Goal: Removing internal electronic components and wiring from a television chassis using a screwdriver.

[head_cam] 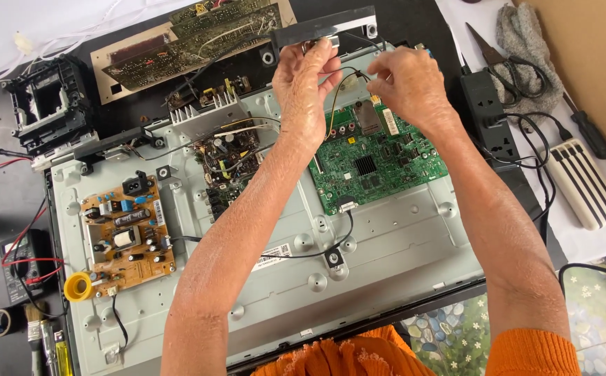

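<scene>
- We looked down on a workbench under a dark mat, where a grey metal chassis (386, 257) of an opened flat screen lay flat, with a green circuit board (376, 163) right of centre and a tan power board (128, 233) to the left.
- Along the far edge lay a long black bar (320, 28), its long axis running left to right — slightly raised at the right end.
- Our left hand (303, 83) was just below that bar, fingers curled up against its underside near the middle; we judged it pinched together on the bar's lower edge or on the wire there, though we could not tell which.
- A thin dark wire (341, 80) looped from the left hand across to the right hand (407, 83), so the wire lay between the two hands, above the top edge of the green board.
- Our right hand was closed on the wire's right end, fingertips together and pointing left.
- Both forearms reached away from us over the chassis — the left nearer the bar, the right nearer the board.
- Off to the right lay a black power strip (487, 115), scissors (491, 56) and a grey rag (525, 38).
</scene>
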